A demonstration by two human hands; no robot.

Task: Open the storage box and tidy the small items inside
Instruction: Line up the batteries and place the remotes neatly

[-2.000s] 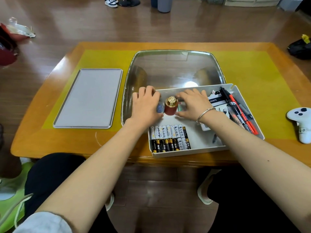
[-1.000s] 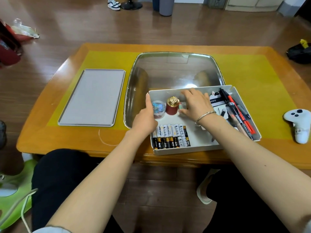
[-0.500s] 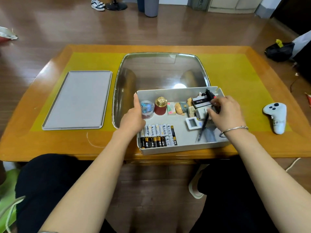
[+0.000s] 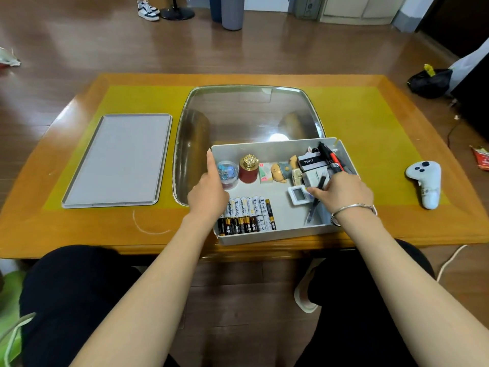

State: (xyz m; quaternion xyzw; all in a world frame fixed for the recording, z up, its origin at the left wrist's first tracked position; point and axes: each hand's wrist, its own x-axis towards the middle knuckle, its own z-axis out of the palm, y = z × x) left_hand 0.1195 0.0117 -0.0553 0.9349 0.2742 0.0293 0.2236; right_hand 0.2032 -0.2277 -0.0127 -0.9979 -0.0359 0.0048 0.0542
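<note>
Wooden floor fills the top of the frame, and below it I see the table (image 4: 79, 234) with its yellow mat. At centre left lies the grey lid (image 4: 116, 160), off and well apart from the storage box (image 4: 277, 235) at lower centre. My left hand (image 4: 209, 193) rests on the box's left wall, fingers straight, holding nothing, beside the clip jar (image 4: 227, 172) and red bottle (image 4: 248, 169); batteries (image 4: 248, 214) sit in neat rows below. A second ago my right hand (image 4: 341, 192) was by the bottle; now it has shifted to the cluttered right end, fingers curled round a black pen (image 4: 316, 196). I judge the left side tidy and the pens next. A white controller (image 4: 426, 181) lies at far right.
</note>
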